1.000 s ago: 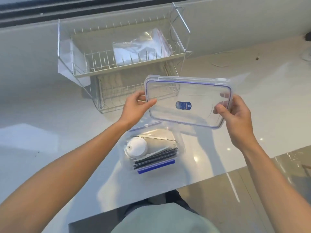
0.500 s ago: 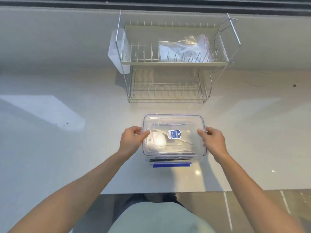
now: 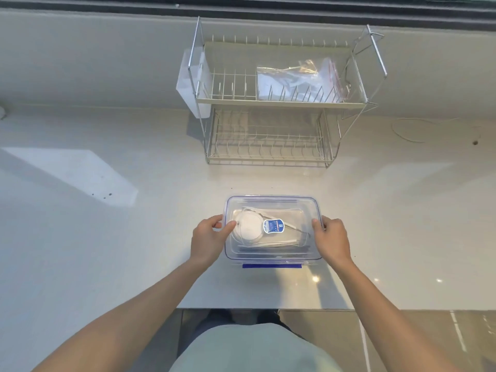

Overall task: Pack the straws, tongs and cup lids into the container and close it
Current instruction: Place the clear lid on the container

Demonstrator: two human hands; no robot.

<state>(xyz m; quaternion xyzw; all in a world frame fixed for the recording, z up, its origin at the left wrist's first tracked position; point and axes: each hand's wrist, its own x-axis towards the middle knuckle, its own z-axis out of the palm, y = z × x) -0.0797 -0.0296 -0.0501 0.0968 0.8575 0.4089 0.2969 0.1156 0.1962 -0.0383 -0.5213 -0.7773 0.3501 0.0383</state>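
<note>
White table [image 3: 80,237] bearing a two-tier wire dish rack [image 3: 279,103] and, nearer, the clear container [image 3: 272,255], its lid [image 3: 290,210] resting on top. Left hand [image 3: 208,241] and right hand [image 3: 332,238]: each grip clamped on a lid end. Inside: white cup lids [image 3: 248,228].

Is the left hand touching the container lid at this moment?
Touching. The head view shows the left hand at the short edge of the lid, its thumb lying flat on the top surface with no gap.
</note>
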